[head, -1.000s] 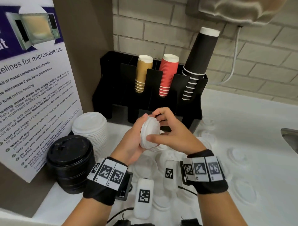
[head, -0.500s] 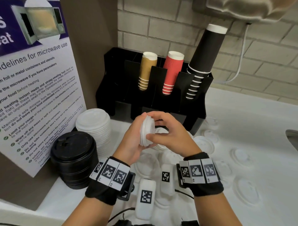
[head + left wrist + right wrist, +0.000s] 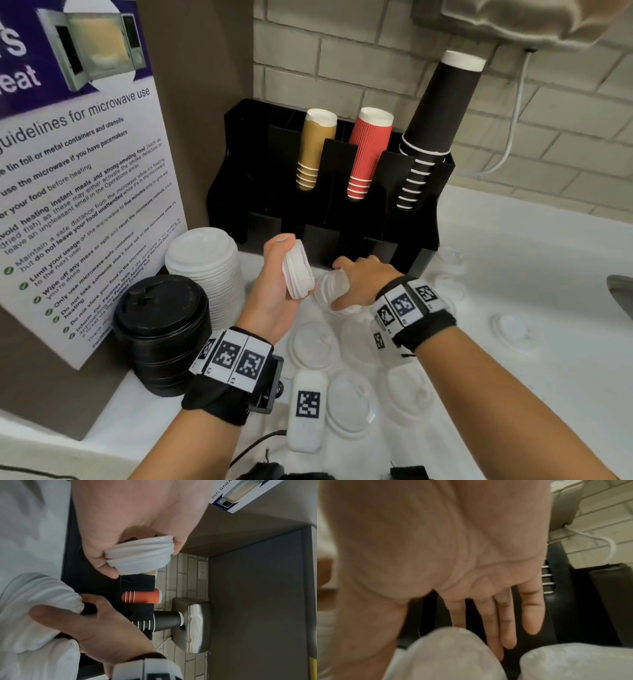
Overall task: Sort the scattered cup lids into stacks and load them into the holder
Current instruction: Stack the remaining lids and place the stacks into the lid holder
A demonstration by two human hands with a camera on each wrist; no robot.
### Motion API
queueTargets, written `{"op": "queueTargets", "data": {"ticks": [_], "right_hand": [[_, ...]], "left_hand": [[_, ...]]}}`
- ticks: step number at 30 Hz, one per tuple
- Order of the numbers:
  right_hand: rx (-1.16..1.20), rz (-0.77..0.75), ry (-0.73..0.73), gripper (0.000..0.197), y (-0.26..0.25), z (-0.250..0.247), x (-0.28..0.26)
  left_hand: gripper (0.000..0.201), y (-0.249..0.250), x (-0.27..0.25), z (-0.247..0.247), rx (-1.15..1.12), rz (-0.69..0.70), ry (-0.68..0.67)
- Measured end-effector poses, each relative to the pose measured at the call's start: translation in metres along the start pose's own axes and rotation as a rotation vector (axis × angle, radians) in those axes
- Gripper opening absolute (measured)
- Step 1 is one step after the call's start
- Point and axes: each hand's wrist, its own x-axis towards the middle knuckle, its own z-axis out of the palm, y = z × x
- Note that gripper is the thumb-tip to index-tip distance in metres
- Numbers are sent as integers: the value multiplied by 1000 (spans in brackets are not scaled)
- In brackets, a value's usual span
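Observation:
My left hand [image 3: 274,277] grips a small stack of white lids [image 3: 298,270] held on edge, just in front of the black holder [image 3: 239,144]; the left wrist view shows thumb and fingers round that stack [image 3: 139,555]. My right hand [image 3: 359,281] is low beside it, its fingers [image 3: 506,622] straight over a loose white lid [image 3: 329,288] on the counter and its thumb at the lid's near edge. Several more white lids [image 3: 313,346] lie scattered on the white counter.
The holder carries tan cups [image 3: 313,150], red cups [image 3: 368,150] and tall black cups [image 3: 435,113]. A tall stack of white lids [image 3: 205,267] and a stack of black lids [image 3: 161,329] stand at the left by the microwave poster [image 3: 78,171]. A sink edge [image 3: 621,291] shows at the right.
My right hand has left the stack held in my left hand and dropped to a loose lid on the counter. The left hand has kept the stack and tilted it slightly.

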Motion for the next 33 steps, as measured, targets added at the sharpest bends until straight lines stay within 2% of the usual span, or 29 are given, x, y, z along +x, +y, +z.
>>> {"op": "queueTargets", "data": {"ticks": [2,4,7,12,17,23,29,31,33], "right_hand": [[-56,-2,22,80,-4,3,1],[-10,-11,36,77,-2,1,-1],[266,-76,89,78,6,-9,-11],[806,-395,176,68,7,-22,-38],[880,-572,236,65,-8,-21,-52],[935,-569,326,65,-16,-18,-56],[933,-562,349,66,-18,-16,-57],[932,-574,332,60,-18,-16,-55],[985,-533,329,44,-14,-16,-49]], "left_hand": [[19,-1,-1,1,-2,-2,-8],[20,-1,-1,0,6,-9,-15],[21,0,-2,-2,27,-16,-13],[27,-1,-7,-2,104,-30,-106],[39,3,-11,4,99,-28,-195],[42,2,-12,8,69,-9,-168],[38,-1,-10,7,51,-16,-170],[38,-3,-9,4,78,-25,-169],[43,-3,-7,1,77,-25,-155]]}}
